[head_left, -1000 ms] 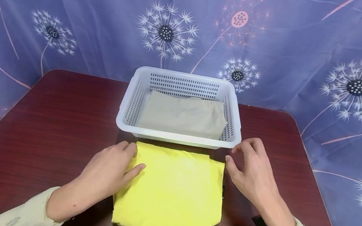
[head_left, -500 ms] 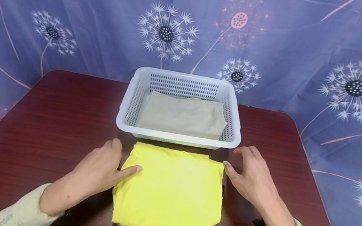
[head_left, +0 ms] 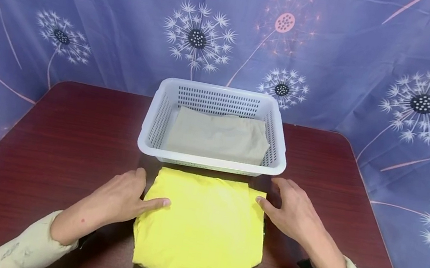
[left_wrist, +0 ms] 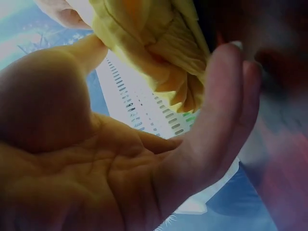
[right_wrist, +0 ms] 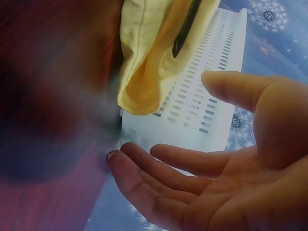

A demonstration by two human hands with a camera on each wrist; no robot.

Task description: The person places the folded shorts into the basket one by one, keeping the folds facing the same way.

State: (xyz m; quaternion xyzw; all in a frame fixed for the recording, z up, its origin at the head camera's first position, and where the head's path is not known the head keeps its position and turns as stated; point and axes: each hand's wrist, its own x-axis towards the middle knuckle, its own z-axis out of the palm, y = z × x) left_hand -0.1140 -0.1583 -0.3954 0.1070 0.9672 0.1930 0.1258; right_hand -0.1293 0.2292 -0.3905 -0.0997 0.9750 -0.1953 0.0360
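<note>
A folded yellow garment (head_left: 199, 226) lies on the table in front of the basket. Its stacked layers show edge-on in both wrist views, with a dark strip (right_wrist: 186, 29) between them at the right side. My left hand (head_left: 119, 196) holds the garment's left edge, thumb on top and fingers low at the underside. Beside the right edge is my right hand (head_left: 296, 211), its thumb over the upper right corner in the head view. The right wrist view shows this hand's thumb and fingers spread apart, with space between them and the cloth.
Behind the garment stands a white perforated plastic basket (head_left: 210, 161) holding a folded grey-beige cloth (head_left: 218, 137). The dark red table (head_left: 83, 131) extends to both sides. A purple-blue dandelion-print curtain (head_left: 134, 6) hangs around the back and sides.
My left hand has shifted slightly left and down along the garment's edge, its thumb still on top. My right hand has lowered, and its thumb has come over the corner. The basket stays put.
</note>
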